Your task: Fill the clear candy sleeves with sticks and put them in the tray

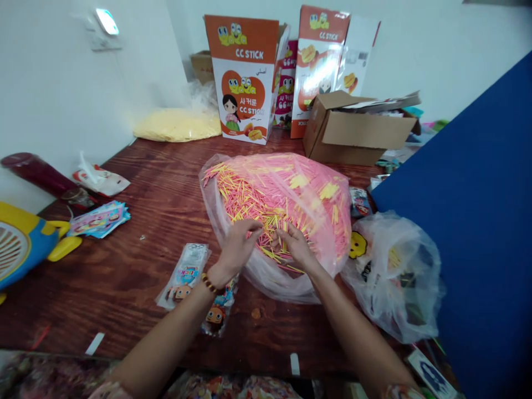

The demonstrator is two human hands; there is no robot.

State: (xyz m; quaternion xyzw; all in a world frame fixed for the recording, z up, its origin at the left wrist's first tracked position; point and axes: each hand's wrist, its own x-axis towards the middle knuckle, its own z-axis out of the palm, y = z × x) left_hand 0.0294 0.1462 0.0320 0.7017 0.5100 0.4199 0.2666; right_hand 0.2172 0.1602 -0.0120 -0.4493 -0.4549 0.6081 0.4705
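A large clear plastic bag (pixel 266 277) lies with its mouth toward me, full of thin pink and yellow sticks (pixel 245 194). Both of my hands are over the sticks at the near side of the opening. My left hand (pixel 241 244), with a beaded bracelet at the wrist, has its fingers curled toward the thumb; what is between them is too small to tell. My right hand (pixel 294 244) is bent in a pinch on a few sticks. Under my left forearm are printed clear packets (pixel 187 274), partly hidden by the arm.
Cartons (pixel 245 72) and an open brown box (pixel 357 133) stand behind the bag. A yellow-filled bag (pixel 178 124) lies at the back left. To the right are a white plastic bag (pixel 394 277) and a blue panel (pixel 469 210). Printed sheets (pixel 100 219) and a blue-yellow object (pixel 25 244) sit left.
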